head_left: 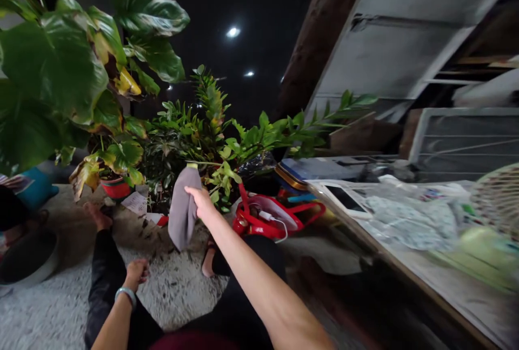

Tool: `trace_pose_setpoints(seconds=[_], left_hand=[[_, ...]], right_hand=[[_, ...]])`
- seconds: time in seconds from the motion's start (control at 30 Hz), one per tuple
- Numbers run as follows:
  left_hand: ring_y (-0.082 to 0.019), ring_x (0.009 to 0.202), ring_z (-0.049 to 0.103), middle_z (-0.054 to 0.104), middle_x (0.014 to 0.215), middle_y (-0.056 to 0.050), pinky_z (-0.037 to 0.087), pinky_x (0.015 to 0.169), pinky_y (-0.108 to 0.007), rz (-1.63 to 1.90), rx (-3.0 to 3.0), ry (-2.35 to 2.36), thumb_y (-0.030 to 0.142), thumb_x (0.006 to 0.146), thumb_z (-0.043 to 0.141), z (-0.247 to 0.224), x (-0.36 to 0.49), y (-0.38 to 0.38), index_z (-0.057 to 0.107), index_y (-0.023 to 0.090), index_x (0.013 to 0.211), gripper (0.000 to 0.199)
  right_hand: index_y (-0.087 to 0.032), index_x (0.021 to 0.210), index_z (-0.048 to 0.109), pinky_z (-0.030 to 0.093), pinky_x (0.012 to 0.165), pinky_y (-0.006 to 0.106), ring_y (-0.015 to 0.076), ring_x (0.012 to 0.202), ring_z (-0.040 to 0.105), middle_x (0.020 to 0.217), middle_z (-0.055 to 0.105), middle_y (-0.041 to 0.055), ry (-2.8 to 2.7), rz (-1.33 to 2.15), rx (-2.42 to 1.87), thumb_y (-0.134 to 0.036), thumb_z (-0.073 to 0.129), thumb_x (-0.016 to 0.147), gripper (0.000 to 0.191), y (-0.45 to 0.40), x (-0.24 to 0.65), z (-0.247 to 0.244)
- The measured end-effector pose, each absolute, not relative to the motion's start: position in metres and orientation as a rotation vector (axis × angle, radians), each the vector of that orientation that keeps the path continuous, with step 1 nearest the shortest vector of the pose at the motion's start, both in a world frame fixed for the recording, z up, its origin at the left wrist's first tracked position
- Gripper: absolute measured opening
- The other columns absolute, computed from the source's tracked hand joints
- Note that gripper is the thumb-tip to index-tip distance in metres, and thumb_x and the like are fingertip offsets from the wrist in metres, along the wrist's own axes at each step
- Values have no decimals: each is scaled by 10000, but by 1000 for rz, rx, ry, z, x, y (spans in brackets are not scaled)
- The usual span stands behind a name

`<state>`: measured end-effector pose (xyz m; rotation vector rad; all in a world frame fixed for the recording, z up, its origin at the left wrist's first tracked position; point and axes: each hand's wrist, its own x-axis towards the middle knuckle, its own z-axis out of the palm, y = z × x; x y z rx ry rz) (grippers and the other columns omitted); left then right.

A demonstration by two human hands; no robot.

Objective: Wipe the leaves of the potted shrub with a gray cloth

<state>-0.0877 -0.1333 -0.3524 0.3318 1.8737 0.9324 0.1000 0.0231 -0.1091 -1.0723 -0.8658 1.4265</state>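
My right hand (pixel 201 203) reaches forward, its thumb and fingers closed on a limp grey cloth (pixel 183 215) that hangs down in front of the plants. The cloth's top edge is close to a thin stem of the leafy green plant (pixel 227 169); whether they touch I cannot tell. Lower and to the left, my left hand (pixel 137 273) is curled into a loose fist above my leg, with nothing visible in it. A pale bangle (pixel 126 296) circles that wrist.
At left rises a large-leaved plant (pixel 52 64), near a red pot (pixel 116 188). A red bag (pixel 263 226) with a white cable sits by my knee. The table (pixel 438 290) at right bears a white tablet-like device (pixel 344 199) and a fan (pixel 498 199). A basin (pixel 30 255) stands far left.
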Motion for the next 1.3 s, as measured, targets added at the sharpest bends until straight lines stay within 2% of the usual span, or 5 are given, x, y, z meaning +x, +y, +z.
trace_pose_setpoints(seconds=[0.17, 0.4, 0.67, 0.93, 1.3], left_hand=[[-104, 501, 559, 591, 639, 16, 452, 509, -198, 911, 352, 1893, 193, 915, 541, -348, -91, -140, 569, 188, 754, 163], [-107, 492, 554, 595, 624, 22, 437, 512, -207, 873, 440, 1945, 202, 885, 610, -328, -88, -148, 610, 169, 768, 122], [-90, 481, 515, 588, 641, 17, 384, 483, -196, 797, 571, 2021, 241, 867, 647, -310, -88, -150, 634, 146, 805, 115], [-92, 462, 486, 565, 572, 34, 324, 462, -192, 630, 756, 1986, 99, 816, 620, -306, -74, -148, 647, 147, 774, 68], [-101, 476, 491, 553, 565, 28, 377, 504, -210, 521, 868, 1984, 120, 815, 621, -299, -63, -142, 663, 140, 758, 73]], right_hand=[[-212, 573, 644, 478, 422, 291, 203, 421, 608, 458, 657, 8, -893, 1634, -1159, -210, 793, 432, 205, -47, 100, -149], [-199, 793, 731, 562, 650, 302, 216, 673, 709, 714, 778, 4, -921, 1500, -950, -288, 829, 453, 366, -13, 117, -88], [-178, 681, 731, 528, 589, 367, 255, 582, 674, 602, 733, 65, -920, 1613, -1146, -290, 832, 473, 256, -71, 138, -136], [-216, 691, 732, 492, 582, 391, 302, 627, 702, 601, 718, 74, -896, 1624, -1278, -296, 803, 589, 147, -107, 155, -155], [-162, 799, 743, 535, 631, 361, 255, 643, 681, 683, 755, 48, -957, 1619, -1029, -334, 861, 458, 399, -67, 148, -108]])
